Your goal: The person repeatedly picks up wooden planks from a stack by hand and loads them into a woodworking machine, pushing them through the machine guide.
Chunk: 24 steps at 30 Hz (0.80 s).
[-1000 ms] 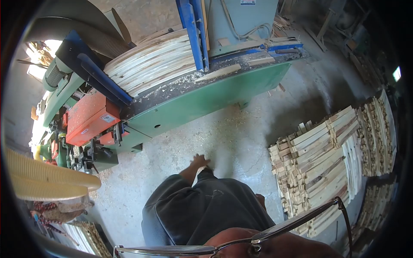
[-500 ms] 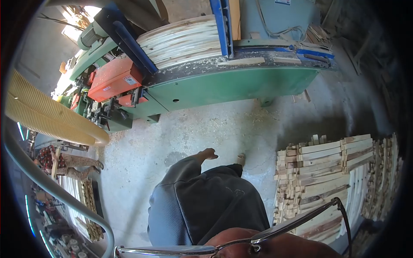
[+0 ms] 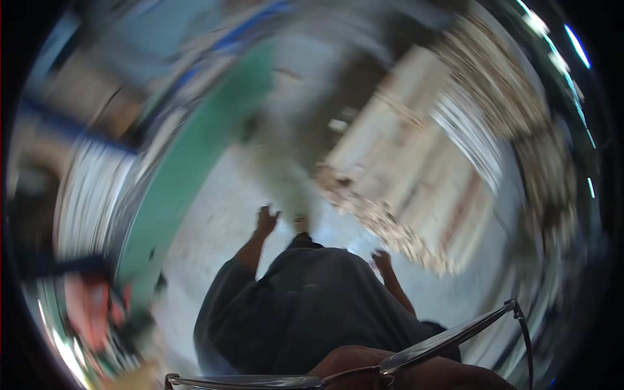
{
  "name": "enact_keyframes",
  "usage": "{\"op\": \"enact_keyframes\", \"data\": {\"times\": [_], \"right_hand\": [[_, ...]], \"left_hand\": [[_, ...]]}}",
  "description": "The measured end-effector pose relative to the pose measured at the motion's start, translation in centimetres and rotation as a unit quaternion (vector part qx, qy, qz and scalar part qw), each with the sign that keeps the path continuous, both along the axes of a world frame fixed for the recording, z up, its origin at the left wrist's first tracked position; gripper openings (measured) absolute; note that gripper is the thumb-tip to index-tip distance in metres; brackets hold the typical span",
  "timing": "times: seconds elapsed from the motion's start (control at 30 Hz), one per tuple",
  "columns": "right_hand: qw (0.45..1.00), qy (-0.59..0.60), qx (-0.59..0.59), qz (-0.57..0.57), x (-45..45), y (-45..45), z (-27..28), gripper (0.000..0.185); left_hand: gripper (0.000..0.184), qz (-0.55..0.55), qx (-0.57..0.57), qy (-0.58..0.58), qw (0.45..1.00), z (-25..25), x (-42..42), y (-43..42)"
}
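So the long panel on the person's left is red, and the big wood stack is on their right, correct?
No, the head view shows the long panel on the left is green, not red; the big wood stack is on the right.

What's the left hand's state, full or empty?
Empty, as far as the blur shows: the left hand is out over the floor, nothing visible in its fingers.

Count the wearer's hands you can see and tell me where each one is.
2. The left hand is on the side toward the green panel; the right hand is on the side toward the large wood stack. Neither is hidden, though the picture is blurred.
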State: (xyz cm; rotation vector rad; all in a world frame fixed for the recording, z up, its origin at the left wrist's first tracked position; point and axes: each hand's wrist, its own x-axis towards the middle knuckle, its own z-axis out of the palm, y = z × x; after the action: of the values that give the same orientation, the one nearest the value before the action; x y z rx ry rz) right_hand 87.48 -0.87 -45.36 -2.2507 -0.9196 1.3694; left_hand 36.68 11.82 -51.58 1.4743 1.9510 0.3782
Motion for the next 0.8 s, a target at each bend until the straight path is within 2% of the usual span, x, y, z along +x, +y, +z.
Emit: {"op": "enact_keyframes", "data": {"times": [0.03,0.07,0.1,0.17,0.23,0.37,0.43,0.47,0.57,0.6,0.67,0.7,0.73,0.8], "right_hand": [[1.0,-0.012,-0.012,-0.017,1.2,0.2,-1.6,0.049],[0.998,-0.065,-0.014,0.015,2.5,0.0,-3.2,0.047],[0.999,-0.02,-0.035,-0.036,2.0,1.3,0.2,0.044],[0.994,0.01,-0.022,-0.108,2.2,2.6,2.2,0.049],[0.992,0.007,-0.027,-0.123,2.8,4.0,3.2,0.051],[0.971,0.093,0.023,-0.218,4.9,7.7,3.2,0.05],[0.961,0.148,0.106,-0.208,6.6,10.7,3.8,0.054],[0.935,0.22,0.177,-0.213,7.7,12.2,4.9,0.054],[0.929,0.24,0.204,-0.196,11.6,18.8,3.4,0.054],[0.946,0.208,0.156,-0.195,12.8,21.7,3.2,0.053],[0.947,0.198,0.176,-0.183,15.3,26.2,1.5,0.053],[0.95,0.182,0.195,-0.163,16.6,28.5,0.7,0.053],[0.961,0.164,0.16,-0.154,17.7,31.1,1.1,0.055],[0.952,0.183,0.181,-0.164,19.5,35.9,2.4,0.058]], "left_hand": [[0.07,-0.044,0.023,-0.001,0.999,-0.2,1.1,3.4],[0.071,-0.073,0.079,0.032,0.994,1.1,3.2,6.0],[0.069,-0.102,0.121,0.045,0.986,3.3,5.0,7.9],[0.066,-0.142,0.177,0.02,0.974,8.1,9.9,12.6],[0.065,-0.193,0.227,-0.005,0.955,8.9,14.2,16.5],[0.066,-0.286,0.267,0.0,0.92,8.8,24.2,22.0],[0.068,-0.311,0.312,-0.018,0.898,9.6,29.4,24.2],[0.068,-0.319,0.31,-0.014,0.896,10.0,32.1,25.2],[0.073,-0.36,0.27,0.008,0.893,10.3,39.3,28.6],[0.081,-0.378,0.252,0.044,0.89,9.9,41.6,29.8],[0.097,-0.403,0.227,0.098,0.881,7.5,45.1,32.4],[0.097,-0.412,0.227,0.101,0.876,7.2,46.9,33.8],[0.099,-0.403,0.208,0.115,0.884,7.3,48.6,34.9],[0.107,-0.391,0.183,0.141,0.891,5.8,50.9,36.7]]}}
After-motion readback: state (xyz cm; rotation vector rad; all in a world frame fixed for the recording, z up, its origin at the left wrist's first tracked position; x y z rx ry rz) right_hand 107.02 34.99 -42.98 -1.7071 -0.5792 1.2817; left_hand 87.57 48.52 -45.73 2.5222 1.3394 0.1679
